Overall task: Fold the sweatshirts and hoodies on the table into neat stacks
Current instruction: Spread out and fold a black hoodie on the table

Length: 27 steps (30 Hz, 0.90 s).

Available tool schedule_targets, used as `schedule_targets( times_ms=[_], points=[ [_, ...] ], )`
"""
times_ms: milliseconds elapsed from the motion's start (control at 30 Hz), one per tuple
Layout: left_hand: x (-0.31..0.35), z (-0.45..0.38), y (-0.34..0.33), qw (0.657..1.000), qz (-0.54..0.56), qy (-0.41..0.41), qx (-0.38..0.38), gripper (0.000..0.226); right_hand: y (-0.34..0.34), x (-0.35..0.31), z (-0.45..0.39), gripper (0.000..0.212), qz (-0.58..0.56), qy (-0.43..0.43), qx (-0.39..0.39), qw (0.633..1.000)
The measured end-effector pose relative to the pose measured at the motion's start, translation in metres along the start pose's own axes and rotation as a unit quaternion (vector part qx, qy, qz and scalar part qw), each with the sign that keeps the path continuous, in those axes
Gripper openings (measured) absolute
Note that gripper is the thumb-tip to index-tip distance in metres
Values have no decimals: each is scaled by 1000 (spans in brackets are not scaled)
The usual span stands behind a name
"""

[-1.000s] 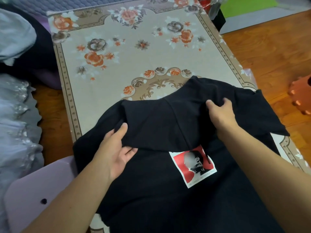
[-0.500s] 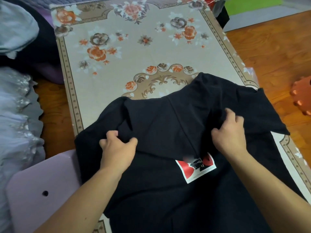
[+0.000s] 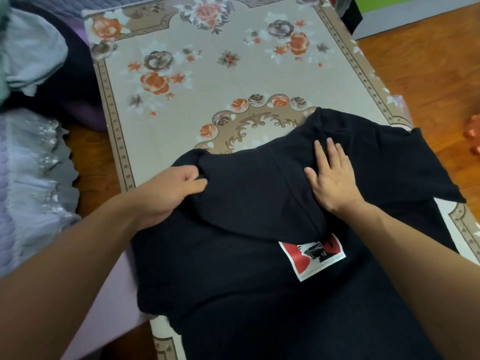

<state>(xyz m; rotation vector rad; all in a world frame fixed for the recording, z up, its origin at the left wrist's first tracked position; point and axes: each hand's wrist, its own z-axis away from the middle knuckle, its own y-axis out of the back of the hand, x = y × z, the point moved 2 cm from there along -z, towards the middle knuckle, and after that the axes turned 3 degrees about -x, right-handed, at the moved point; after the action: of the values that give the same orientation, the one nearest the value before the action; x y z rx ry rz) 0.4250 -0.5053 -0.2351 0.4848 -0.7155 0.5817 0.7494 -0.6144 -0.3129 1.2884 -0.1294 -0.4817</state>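
A black sweatshirt (image 3: 259, 281) with a red, white and black print patch (image 3: 311, 258) lies spread over the near half of the floral table (image 3: 207, 81). Its upper part is folded down toward me and covers the top of the patch. My left hand (image 3: 168, 193) grips the left edge of that folded flap, fingers curled into the cloth. My right hand (image 3: 331, 175) lies flat on the flap, fingers straight and spread. The right sleeve (image 3: 415, 165) lies out toward the table's right edge.
A pale purple chair seat (image 3: 104, 294) is at the table's near left corner. Light blue and grey clothes (image 3: 28, 157) are piled to the left. Wooden floor (image 3: 428, 74) runs along the right, with an orange object (image 3: 474, 136) at the edge.
My right hand went from clutching the cloth to lying flat on the flap. My left hand shifted left to the flap's edge. The flap came down further over the print.
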Motion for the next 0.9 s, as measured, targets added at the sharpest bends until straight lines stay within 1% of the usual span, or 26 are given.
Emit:
schedule_targets(
  times_ms=[67, 100, 167, 200, 233, 267, 300, 367, 400, 467, 500, 533, 600, 633, 667, 733, 767, 800, 867, 900],
  points=[
    [5, 0, 7, 999, -24, -21, -7, 40, -1, -2, 0, 66, 8, -8, 4, 1000],
    [7, 1, 7, 999, -36, -12, -22, 41, -2, -3, 0, 66, 9, -11, 1, 1000],
    [6, -1, 7, 996, -60, 18, -59, 52, -2, -3, 0, 65, 6, -15, -6, 1000],
    [5, -2, 7, 995, -66, 24, -69, 50, -1, -3, 0, 65, 4, -16, -7, 1000],
    [5, -3, 8, 996, -65, 19, -66, 40, -1, -3, 0, 65, 3, -16, -6, 1000],
    [5, -4, 9, 997, -51, 5, -57, 29, -1, -2, 0, 65, 3, -16, -5, 1000],
    [4, -5, 10, 998, -28, -17, -48, 27, -1, -2, 0, 65, 4, -17, -6, 1000],
    [1, -3, 12, 997, 27, -58, -47, 36, -2, -2, 0, 65, 1, -19, -6, 1000],
    [-2, -1, 11, 995, 54, -64, -52, 38, -2, -2, 0, 65, 0, -19, -7, 1000],
    [-12, 0, 8, 993, 74, -37, -82, 36, -1, -2, 0, 65, -2, -20, -10, 1000],
    [-14, 0, 5, 994, 53, -15, -99, 35, -1, -2, 0, 65, -1, -20, -9, 1000],
    [-15, -2, 2, 995, 7, -2, -102, 34, -1, -2, 0, 65, 0, -20, -7, 1000],
    [-10, -9, 1, 992, -110, -8, -68, 32, -1, -2, 1, 65, 0, -19, -5, 1000],
    [-6, -13, 1, 989, -139, -10, -54, 32, -1, -2, 1, 65, 0, -20, -5, 1000],
    [-3, -16, 1, 990, -130, -6, -50, 33, -1, -3, 0, 65, 1, -21, -7, 1000],
    [-1, -20, 4, 997, -18, 13, -71, 29, -2, -3, 0, 65, 5, -22, -10, 1000],
    [-2, -20, 6, 994, 38, 20, -97, 26, -2, -3, 1, 65, 6, -23, -11, 1000],
    [-4, -20, 8, 988, 68, 27, -137, 27, -2, -3, 1, 65, 7, -24, -11, 1000],
    [-9, -17, 10, 973, 63, 52, -215, 32, -2, -3, 2, 64, 7, -25, -10, 1000],
    [-10, -15, 10, 971, 58, 58, -226, 32, -2, -3, 2, 64, 7, -25, -10, 1000]
  ],
)
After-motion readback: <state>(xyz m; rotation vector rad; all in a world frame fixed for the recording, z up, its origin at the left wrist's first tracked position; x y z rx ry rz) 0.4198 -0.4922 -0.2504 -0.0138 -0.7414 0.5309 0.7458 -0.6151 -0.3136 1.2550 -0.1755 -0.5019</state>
